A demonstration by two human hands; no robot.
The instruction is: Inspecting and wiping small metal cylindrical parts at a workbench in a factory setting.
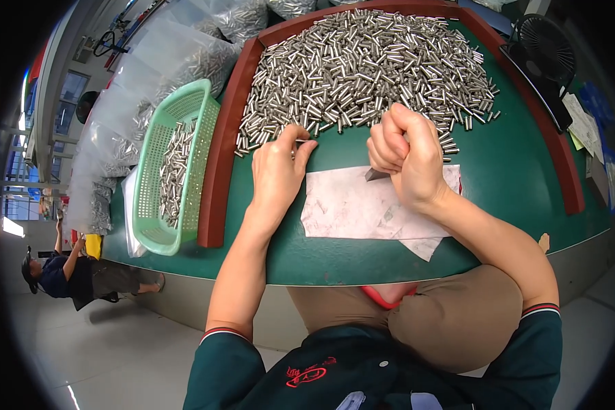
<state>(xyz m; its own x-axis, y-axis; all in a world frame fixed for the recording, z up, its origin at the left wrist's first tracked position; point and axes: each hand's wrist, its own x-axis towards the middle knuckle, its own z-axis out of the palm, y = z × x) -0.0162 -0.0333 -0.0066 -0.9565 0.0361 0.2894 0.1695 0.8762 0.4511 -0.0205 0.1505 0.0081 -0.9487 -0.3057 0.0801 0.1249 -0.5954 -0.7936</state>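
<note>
A wide heap of small shiny metal cylinders [362,68] covers the far part of the green tabletop. At the heap's near left edge is my left hand [278,171], its thumb and forefinger nearly together on what looks like one small metal cylinder [301,141]. My right hand [411,157] is closed in a fist in front of the heap. Out of its lower left side sticks a dark grey, angular piece [375,175]; the rest of that is hidden in the palm. Below this fist lies a stained whitish cloth [342,212], flat on the table.
Dark red rails [219,178] border the work area. Left of them stands a light green basket [147,212] part-filled with cylinders. Clear plastic bags [178,55] of metal parts line the far left. A black fan [543,44] is at far right. Another person [65,277] works at left.
</note>
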